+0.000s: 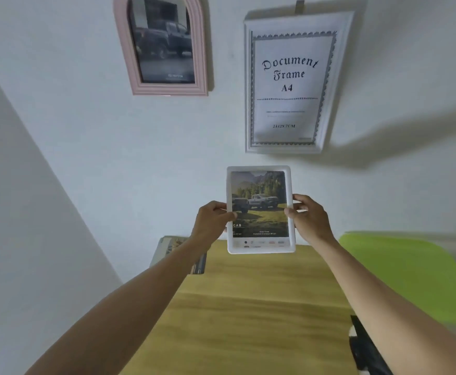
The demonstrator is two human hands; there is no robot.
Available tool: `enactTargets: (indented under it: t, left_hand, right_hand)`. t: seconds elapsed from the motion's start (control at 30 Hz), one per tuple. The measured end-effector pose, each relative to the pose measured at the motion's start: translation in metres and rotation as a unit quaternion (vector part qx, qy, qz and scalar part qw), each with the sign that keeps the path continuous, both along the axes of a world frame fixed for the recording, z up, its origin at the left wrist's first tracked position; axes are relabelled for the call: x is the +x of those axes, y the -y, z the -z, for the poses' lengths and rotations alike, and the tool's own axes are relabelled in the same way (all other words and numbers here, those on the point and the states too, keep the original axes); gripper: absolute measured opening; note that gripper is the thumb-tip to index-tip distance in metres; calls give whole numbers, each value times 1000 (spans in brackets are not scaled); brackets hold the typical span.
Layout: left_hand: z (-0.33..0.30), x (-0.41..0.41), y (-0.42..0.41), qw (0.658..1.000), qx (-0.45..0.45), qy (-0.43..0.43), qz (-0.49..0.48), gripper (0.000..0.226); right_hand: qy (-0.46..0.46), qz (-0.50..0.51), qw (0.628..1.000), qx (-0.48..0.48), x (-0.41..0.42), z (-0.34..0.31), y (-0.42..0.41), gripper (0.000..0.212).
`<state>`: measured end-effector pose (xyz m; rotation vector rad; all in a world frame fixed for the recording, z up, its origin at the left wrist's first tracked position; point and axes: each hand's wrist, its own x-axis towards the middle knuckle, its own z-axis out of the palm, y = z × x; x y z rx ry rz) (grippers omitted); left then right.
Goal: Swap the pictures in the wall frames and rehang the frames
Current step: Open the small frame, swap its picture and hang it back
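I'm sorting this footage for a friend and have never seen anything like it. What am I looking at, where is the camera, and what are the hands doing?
There is no machine here. A person wears a wide-angle camera on the head, so you look forward and down along their own arms; the lens bends the edges.

The left hand and right hand grip the sides of a small white frame with a picture of trucks in a field, held upright in front of the wall.

On the wall hang a pink arched frame with a dark truck picture and a large white frame whose sheet reads "Document Frame A4".

Below is a wooden table, with a stack of printed sheets at its far left corner. To the right lies something bright green.
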<state>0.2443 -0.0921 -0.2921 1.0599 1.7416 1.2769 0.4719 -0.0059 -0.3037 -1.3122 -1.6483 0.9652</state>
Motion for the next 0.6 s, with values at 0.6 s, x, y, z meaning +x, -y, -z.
enactTargets:
  t: [0.6]
  left_hand:
    - [117, 20, 50, 989, -56, -122, -61, 24]
  right_hand:
    - [108, -120, 981, -104, -66, 87, 46, 45]
